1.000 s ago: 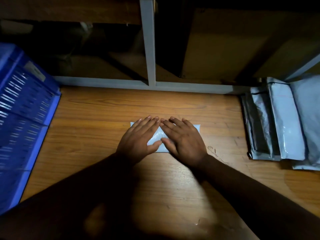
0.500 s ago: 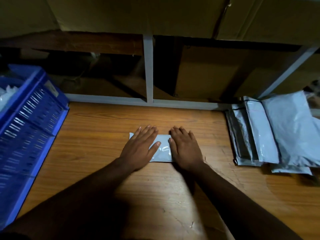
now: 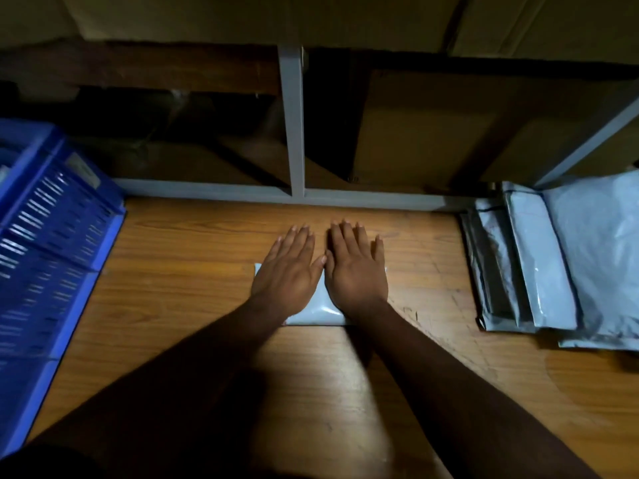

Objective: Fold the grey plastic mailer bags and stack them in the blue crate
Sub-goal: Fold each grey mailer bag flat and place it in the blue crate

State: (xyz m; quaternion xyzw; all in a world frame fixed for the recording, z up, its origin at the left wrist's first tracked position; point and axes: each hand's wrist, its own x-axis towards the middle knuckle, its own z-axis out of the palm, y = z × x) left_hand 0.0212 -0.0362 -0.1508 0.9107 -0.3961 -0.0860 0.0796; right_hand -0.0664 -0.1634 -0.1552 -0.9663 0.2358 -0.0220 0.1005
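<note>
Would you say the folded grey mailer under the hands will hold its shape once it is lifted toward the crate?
Probably not. The folded mailer is thin glossy film, so it is likely floppy, light and slippery. Both the left hand and the right hand press it flat, so it may spring open.

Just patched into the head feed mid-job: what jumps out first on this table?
Two hands lie flat side by side at the table's middle, the left hand and right hand pressing a folded grey mailer bag onto the wooden table. A blue crate stands at the left edge. A pile of unfolded grey mailer bags lies at the right edge.
</note>
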